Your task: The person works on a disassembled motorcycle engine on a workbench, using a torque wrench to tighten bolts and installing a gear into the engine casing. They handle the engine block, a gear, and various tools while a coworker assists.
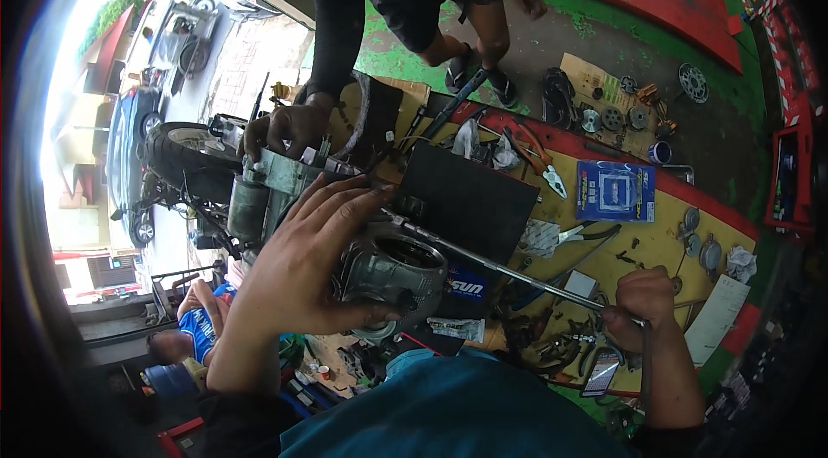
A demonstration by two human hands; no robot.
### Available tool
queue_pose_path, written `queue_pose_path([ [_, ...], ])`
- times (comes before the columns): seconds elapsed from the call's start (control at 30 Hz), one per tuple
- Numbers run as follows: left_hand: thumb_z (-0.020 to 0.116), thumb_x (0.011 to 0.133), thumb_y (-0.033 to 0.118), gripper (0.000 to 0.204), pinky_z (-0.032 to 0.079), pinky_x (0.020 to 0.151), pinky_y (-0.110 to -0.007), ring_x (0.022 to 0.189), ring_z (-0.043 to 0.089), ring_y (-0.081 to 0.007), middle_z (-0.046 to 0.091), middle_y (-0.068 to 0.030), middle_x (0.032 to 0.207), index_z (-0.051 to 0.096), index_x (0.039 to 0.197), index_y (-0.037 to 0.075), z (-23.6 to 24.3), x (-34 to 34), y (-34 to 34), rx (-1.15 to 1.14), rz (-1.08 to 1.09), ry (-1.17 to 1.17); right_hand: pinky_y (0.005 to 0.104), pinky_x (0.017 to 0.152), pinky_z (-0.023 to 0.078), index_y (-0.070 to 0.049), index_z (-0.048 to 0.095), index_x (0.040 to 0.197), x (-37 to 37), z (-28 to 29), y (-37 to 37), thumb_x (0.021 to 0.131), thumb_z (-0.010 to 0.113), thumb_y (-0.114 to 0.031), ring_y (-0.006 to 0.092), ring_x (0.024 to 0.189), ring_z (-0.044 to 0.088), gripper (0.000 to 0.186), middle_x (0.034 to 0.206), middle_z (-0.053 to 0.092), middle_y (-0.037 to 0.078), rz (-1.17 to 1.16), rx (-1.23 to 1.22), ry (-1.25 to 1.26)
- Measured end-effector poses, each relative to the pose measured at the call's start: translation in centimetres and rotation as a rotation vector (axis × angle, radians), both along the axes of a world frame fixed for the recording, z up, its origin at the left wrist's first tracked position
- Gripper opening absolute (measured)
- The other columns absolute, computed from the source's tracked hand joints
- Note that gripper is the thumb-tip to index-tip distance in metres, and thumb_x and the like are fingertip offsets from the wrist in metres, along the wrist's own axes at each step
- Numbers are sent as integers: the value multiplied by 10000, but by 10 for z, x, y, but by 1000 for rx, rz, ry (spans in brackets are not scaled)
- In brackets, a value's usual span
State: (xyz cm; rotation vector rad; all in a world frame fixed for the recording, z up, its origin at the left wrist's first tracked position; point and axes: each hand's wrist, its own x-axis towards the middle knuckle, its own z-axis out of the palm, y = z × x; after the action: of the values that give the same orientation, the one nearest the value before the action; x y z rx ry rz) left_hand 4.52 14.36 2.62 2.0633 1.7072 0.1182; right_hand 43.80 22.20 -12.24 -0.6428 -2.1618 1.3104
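A grey metal engine case (418, 290) with a round opening sits on the bench in front of me. My left hand (315, 238) lies over its left side, fingers stretched out and thumb apart. From beside that opening a long silver wrench bar (509, 270) slants down to the right. Its outer end is wrapped in my right hand (638, 307), where a darker rod (647, 363) crosses toward me. What the bar's inner end fits onto is partly hidden by my left fingers. A co-worker's hand (289, 130) rests on the far left part of the engine.
Pliers (549, 173), a blue flat packet (615, 191), a black flat panel (466, 199) and loose metal parts cover the bench. Several gears (612, 119) lie on cardboard beyond. The co-worker stands across. A motorcycle wheel (185, 152) is at left; another person (198, 329) sits lower left.
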Motion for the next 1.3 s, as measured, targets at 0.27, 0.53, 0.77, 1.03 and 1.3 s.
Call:
queue_pose_path([
  [0.27,771,884,434,973,420,1148,-511,1433,442,-451,253,-273,1639,224,1609,84,-30,138,-30,82,-355,-786,325,481,377,-21,613,642,2,7,-50,909,753,-258,153,463,517,383,523,518,51,-275,-420,-89],
  [0.53,799,872,171,1005,490,962,-518,1167,584,-448,386,-337,1526,105,1574,-22,-82,263,-19,207,-19,-1093,356,831,488,-24,676,952,-10,35,-57,870,807,-332,160,894,587,344,912,618,40,-411,-471,-551],
  [0.77,775,863,78,976,480,910,-522,1054,581,-475,480,-318,1314,112,1576,10,-93,287,-20,199,35,-834,345,753,461,-27,681,905,-14,13,-90,882,794,-361,141,823,564,354,837,590,19,-578,-344,-98],
  [1.03,753,874,51,919,481,960,-473,1077,599,-421,510,-311,1272,149,1557,-64,-91,292,-13,278,181,-755,332,664,431,-30,686,851,-8,-1,-87,896,780,-395,119,741,537,379,751,559,-4,-553,-308,29],
  [1.3,765,894,71,960,530,944,-392,1182,601,-377,480,-313,1374,97,1569,-71,-80,255,-8,234,-149,-813,319,576,400,-33,691,798,-13,-17,-55,910,765,-429,98,659,511,418,665,528,-28,-506,-277,205],
])
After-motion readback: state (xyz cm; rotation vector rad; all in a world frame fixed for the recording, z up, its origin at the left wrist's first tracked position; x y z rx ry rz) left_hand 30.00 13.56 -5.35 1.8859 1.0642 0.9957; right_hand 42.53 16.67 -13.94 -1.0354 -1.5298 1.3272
